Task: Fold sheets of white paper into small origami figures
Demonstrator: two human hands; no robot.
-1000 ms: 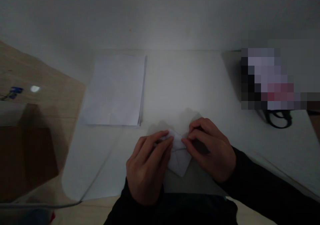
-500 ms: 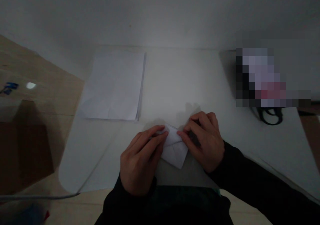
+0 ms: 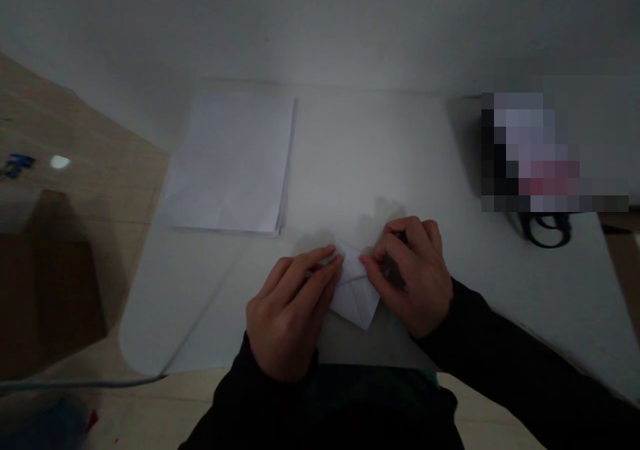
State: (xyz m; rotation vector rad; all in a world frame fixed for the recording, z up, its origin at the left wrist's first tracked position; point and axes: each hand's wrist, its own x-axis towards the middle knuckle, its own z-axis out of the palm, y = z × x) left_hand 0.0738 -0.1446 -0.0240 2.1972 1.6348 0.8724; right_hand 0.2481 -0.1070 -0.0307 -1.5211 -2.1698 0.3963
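A small folded piece of white paper (image 3: 356, 301) lies between my hands near the front edge of the table, one corner pointing toward me. My left hand (image 3: 295, 310) grips its left side, with thumb and fingertips closed on the upper left edge. On the other side, my right hand (image 3: 413, 273) pinches the upper right edge between thumb and forefinger, the remaining fingers curled. A crease crosses the paper below my fingertips. My fingers cover both of its side corners.
A stack of white sheets (image 3: 233, 163) lies at the table's back left. Toward the right stands a blurred-out object (image 3: 535, 150) with black loops (image 3: 550, 230) beside it. The white table (image 3: 200, 330) meets a wall behind. A brown box (image 3: 55, 290) is on the floor at left.
The whole view has shifted slightly, so everything sits a little higher and further right. Both hands keep the same hold on the folded paper.
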